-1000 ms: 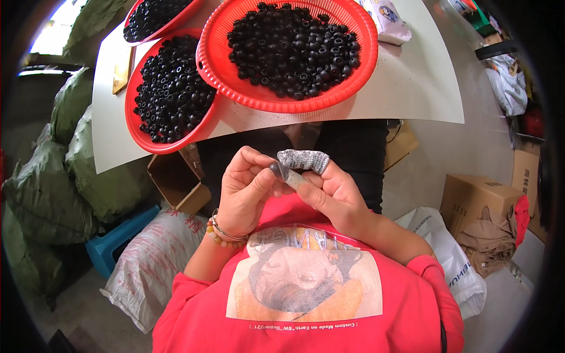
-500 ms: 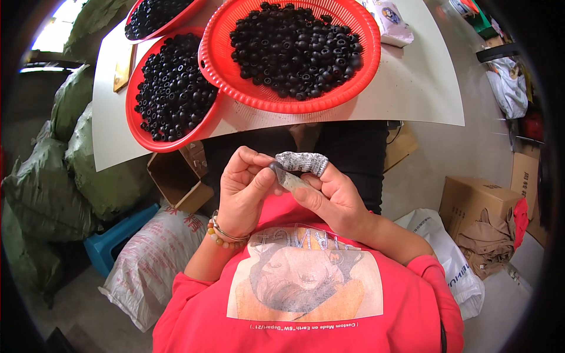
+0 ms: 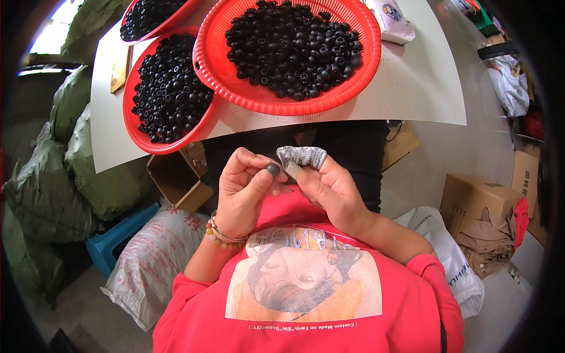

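Observation:
In front of my chest, my left hand [image 3: 240, 191] is closed, pinching a small round black bead-like piece [image 3: 273, 169] between thumb and fingers. Beside it, my right hand [image 3: 332, 188] is closed too, with its thumb pressed on a small, flat, pale greyish piece [image 3: 292, 168] whose kind I cannot make out. A grey knitted finger cover [image 3: 303, 156] sits over a finger of that hand. The flat piece is right against or very near the bead; its far end is hidden by fingers.
Beyond my hands stands a white table [image 3: 412, 97]. On it are a large red plastic basket [image 3: 359, 91] and a smaller red basket [image 3: 134, 130], both holding many black pieces, plus another red basket [image 3: 130, 42]. Sacks [image 3: 150, 270], a blue stool [image 3: 106, 247] and a cardboard box [image 3: 477, 203] lie around me.
My right hand has tilted and shifted slightly, so less of the flat piece shows. The black bead now faces more openly between my left fingers. Both hands keep their hold.

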Action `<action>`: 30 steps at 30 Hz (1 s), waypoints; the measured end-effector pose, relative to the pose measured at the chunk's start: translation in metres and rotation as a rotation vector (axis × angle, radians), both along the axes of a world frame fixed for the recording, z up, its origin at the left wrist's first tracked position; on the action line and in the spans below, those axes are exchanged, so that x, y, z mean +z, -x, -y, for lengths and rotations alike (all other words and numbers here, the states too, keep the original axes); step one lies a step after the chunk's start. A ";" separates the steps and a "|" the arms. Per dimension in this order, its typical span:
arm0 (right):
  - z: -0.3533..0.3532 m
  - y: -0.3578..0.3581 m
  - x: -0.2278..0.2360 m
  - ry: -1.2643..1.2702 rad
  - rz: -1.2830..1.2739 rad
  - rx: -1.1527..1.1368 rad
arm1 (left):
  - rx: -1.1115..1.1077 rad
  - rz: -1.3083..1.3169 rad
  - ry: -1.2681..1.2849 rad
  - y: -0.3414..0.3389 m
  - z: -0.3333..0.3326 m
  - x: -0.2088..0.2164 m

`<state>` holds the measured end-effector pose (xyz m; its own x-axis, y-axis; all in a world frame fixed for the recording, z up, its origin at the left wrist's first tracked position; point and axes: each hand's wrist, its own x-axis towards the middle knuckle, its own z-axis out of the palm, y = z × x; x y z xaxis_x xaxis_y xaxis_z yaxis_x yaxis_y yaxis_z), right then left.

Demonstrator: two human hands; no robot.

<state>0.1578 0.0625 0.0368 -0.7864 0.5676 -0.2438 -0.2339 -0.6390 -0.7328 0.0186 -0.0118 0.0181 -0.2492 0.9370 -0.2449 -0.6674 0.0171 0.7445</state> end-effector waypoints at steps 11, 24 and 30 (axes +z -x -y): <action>-0.003 0.011 -0.017 0.092 0.042 0.020 | -0.102 -0.080 -0.022 0.005 0.000 -0.002; -0.006 0.007 -0.048 0.011 0.171 0.082 | 0.468 -0.606 0.072 0.102 -0.036 0.036; -0.010 0.009 -0.052 0.035 0.225 0.125 | 0.475 -1.202 0.161 0.099 -0.054 0.044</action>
<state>0.1484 0.0728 -0.0153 -0.7736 0.4577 -0.4383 0.0144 -0.6788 -0.7342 -0.0800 0.0426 0.0616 -0.6864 0.6786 0.2614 0.4461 0.1091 0.8883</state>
